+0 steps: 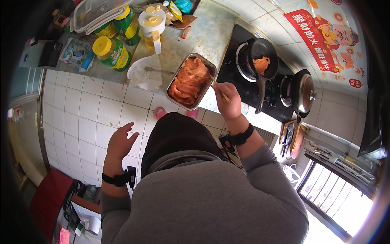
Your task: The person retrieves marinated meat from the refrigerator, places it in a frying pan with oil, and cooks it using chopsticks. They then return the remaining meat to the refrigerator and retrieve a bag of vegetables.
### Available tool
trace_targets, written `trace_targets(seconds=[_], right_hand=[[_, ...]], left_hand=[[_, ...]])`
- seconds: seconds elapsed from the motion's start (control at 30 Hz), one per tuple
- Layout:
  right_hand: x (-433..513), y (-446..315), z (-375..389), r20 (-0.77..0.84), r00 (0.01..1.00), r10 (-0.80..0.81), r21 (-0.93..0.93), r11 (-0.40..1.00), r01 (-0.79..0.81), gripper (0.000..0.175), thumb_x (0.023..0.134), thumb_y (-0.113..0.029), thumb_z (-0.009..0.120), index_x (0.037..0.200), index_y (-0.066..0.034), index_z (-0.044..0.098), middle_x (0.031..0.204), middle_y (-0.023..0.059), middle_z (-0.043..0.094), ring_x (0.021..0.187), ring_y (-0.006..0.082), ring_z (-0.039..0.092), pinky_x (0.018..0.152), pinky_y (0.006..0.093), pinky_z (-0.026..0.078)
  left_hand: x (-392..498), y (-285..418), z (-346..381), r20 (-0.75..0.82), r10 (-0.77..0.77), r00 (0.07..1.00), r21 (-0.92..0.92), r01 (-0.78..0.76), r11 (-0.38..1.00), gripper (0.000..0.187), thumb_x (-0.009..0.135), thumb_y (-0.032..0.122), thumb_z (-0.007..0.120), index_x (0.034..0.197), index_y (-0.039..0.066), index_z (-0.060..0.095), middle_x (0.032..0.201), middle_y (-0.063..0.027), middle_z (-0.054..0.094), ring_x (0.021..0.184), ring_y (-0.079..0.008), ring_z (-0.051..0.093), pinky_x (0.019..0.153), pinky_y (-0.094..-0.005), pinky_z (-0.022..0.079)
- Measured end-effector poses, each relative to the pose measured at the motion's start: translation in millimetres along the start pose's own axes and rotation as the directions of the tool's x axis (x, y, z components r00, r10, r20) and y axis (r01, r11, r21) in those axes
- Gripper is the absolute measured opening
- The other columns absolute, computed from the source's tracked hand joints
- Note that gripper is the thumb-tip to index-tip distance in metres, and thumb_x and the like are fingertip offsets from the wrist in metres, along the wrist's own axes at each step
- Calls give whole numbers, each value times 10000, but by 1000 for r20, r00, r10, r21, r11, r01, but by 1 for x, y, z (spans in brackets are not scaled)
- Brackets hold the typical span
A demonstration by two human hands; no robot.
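My right hand [228, 99] grips a pair of wooden chopsticks [213, 79], whose tips reach into the marinated raw meat [189, 80]. That meat fills a rectangular metal tray [193, 107] by the counter's front edge. Beyond my hand, a black frying pan [269, 48] sits over the left burner, with one piece of reddish meat [261, 65] inside. Its handle points back toward me. My left hand [120, 141] hangs over the tiled floor with fingers apart, holding nothing.
A second pan with a lid [305, 94] stands on the right burner of the black gas hob [229, 65]. Left of the tray lie a crumpled white plastic sheet [143, 71] and a metal utensil [161, 70]. Behind are a clear pitcher [151, 23] and yellow-capped jars [113, 54].
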State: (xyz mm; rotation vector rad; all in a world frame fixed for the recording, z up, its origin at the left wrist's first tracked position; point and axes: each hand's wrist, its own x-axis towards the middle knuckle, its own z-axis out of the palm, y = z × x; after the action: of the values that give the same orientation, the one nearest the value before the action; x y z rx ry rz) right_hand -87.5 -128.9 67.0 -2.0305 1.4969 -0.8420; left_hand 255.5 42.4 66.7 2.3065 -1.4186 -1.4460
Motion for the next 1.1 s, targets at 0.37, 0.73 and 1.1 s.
trace_targets(seconds=[0.37, 0.73, 1.1], right_hand=[[-42, 26, 9, -119, 984, -134, -9, 991, 133, 150, 798, -31, 701, 922, -70, 626, 869, 131, 652, 771, 299, 640, 675, 339, 519], [-59, 60, 35, -236, 768, 595, 789, 578, -206, 178, 915, -139, 617, 930, 38, 601, 862, 101, 651, 795, 170, 649, 778, 294, 549], [-51, 89, 32, 90, 502, 860, 995, -93, -17, 62, 916, -106, 591, 904, -56, 556, 899, 53, 613, 854, 235, 625, 821, 400, 568]], left_hand=[[24, 7, 10, -5, 82, 997, -37, -82, 996, 477, 848, 309, 639, 1260, 85, 552, 1074, -149, 647, 932, -277, 639, 811, -365, 504], [139, 84, 62, 139, 192, 971, -298, -144, 944, 543, 894, 148, 579, 1391, 42, 390, 843, -123, 676, 704, -180, 641, 670, -303, 507], [157, 81, 79, 155, 110, 982, -477, -23, 878, 585, 884, 41, 550, 1425, 20, 330, 854, -113, 665, 703, -140, 639, 633, -251, 508]])
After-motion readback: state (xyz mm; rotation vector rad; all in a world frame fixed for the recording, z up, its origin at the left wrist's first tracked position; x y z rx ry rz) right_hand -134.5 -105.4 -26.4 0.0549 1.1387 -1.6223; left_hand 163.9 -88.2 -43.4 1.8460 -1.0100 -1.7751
